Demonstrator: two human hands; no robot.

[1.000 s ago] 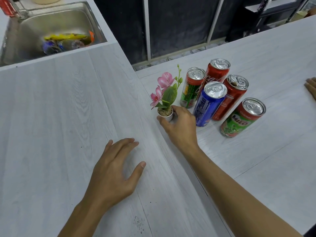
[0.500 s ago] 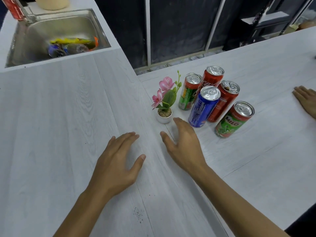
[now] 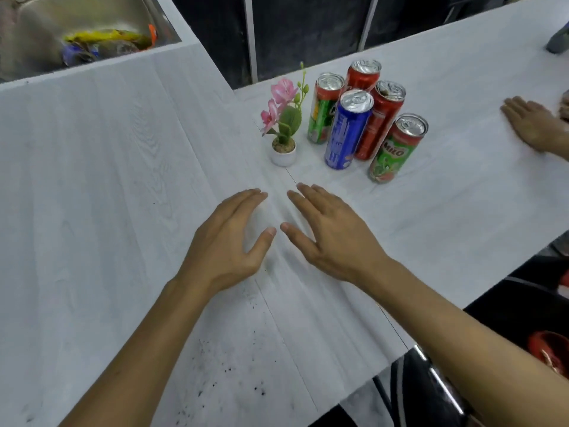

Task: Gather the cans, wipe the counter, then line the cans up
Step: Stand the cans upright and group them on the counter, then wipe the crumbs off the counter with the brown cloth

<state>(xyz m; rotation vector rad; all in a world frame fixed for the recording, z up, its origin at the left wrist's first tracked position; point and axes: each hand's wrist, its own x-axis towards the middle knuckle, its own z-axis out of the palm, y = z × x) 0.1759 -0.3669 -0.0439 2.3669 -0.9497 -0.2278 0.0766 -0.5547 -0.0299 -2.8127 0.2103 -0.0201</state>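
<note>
Several cans stand clustered upright on the white counter: a blue can in front, a green-and-red can behind it to the left, two red cans at the back and right, and a green Milo can nearest the right. My left hand and my right hand lie flat and open on the counter side by side, thumbs almost touching, a little in front of the cans. Neither hand holds anything.
A small white pot with a pink artificial flower stands just left of the cans. A steel sink holding rubbish is at the far left. Another person's hand rests on the counter at right. Dark specks dot the counter's near part.
My right hand let go of the flower pot and drew back towards me. It now lies flat beside my left hand. The view shifted a little.
</note>
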